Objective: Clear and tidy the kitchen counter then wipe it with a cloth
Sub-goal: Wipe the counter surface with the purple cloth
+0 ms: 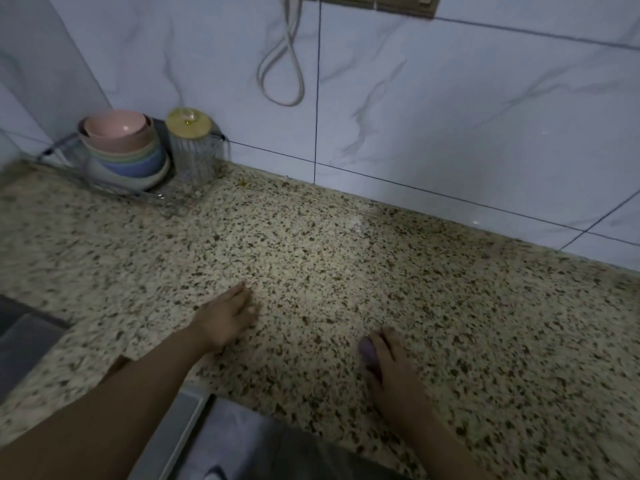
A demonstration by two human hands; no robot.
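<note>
The speckled granite counter [346, 258] fills the view. My left hand [227, 317] rests flat on it near the front, fingers apart and holding nothing. To its right, my right hand [388, 358] presses down on a small purple cloth [367, 351]; only a bit of the cloth shows by the thumb, the rest is hidden under the palm. The picture is blurred by motion.
At the back left corner a wire rack [59, 150] holds a stack of pastel bowls [124, 147], with a ribbed glass jar [192, 147] beside it. A white cord [280, 64] loops down the tiled wall. The counter's front edge runs along the bottom.
</note>
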